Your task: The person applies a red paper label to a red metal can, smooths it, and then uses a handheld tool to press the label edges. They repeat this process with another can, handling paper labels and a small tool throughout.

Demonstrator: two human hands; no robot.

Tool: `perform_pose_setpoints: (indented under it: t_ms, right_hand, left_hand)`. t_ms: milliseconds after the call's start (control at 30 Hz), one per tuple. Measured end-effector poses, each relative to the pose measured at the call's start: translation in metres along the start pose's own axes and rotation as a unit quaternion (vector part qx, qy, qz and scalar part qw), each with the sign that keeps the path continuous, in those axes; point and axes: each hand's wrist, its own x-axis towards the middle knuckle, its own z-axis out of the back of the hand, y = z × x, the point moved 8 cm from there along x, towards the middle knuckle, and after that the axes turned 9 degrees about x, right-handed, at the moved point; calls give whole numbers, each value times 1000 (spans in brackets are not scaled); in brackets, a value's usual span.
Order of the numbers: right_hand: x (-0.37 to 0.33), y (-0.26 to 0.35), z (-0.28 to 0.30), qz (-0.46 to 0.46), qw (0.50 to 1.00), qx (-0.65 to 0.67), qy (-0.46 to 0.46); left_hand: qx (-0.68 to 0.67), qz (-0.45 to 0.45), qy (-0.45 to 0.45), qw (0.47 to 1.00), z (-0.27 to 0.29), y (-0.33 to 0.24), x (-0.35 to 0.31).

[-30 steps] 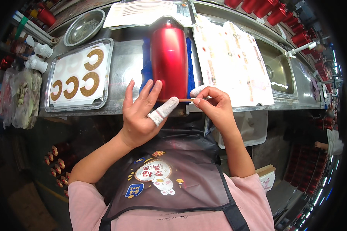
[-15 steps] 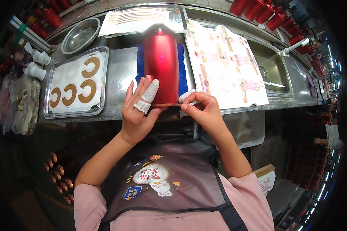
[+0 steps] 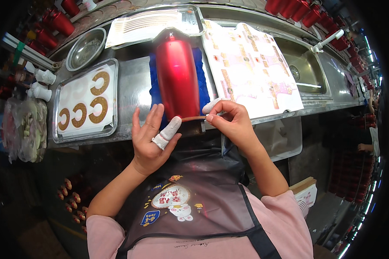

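A shiny red metal bottle [image 3: 176, 73] lies on a blue cloth [image 3: 202, 71] on the steel counter, its base toward me. Along that base edge runs a thin brownish strip [image 3: 193, 118]. My right hand [image 3: 232, 123] pinches the strip's right end between thumb and a finger. My left hand [image 3: 153, 140] is at the left of the base with its fingers spread. Its index finger, in a white finger cot [image 3: 168, 131], has its tip at the strip's left end. Another white cot [image 3: 212, 105] covers a right-hand finger. Whether the strip sticks to the bottle, I cannot tell.
On the left a tray [image 3: 115, 97] holds gold C-shaped decals, with a steel bowl [image 3: 86, 49] behind. A back tray [image 3: 200, 26] carries a striped sheet. Patterned decal sheets [image 3: 250, 69] lie right, beside a sink [image 3: 300, 64]. More red bottles [image 3: 60, 21] stand at the back.
My left hand has come down and off the bottle's side, its index fingertip now at the strip. My right hand keeps its pinch. The whole view has shifted slightly.
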Motion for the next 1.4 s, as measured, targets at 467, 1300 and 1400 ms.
perform_pose_setpoints:
  t_ms: [467, 1300, 1400]
  right_hand:
    - [7, -12, -5, -7, 1000, -13, 16]
    - [-17, 29, -6, 44, 999, 11, 17]
    - [-16, 28, -2, 55, 998, 23, 3]
  left_hand:
    - [21, 16, -64, 998, -6, -16, 45]
    - [-53, 45, 10, 998, -5, 18, -16]
    - [-45, 33, 12, 998, -5, 15, -14]
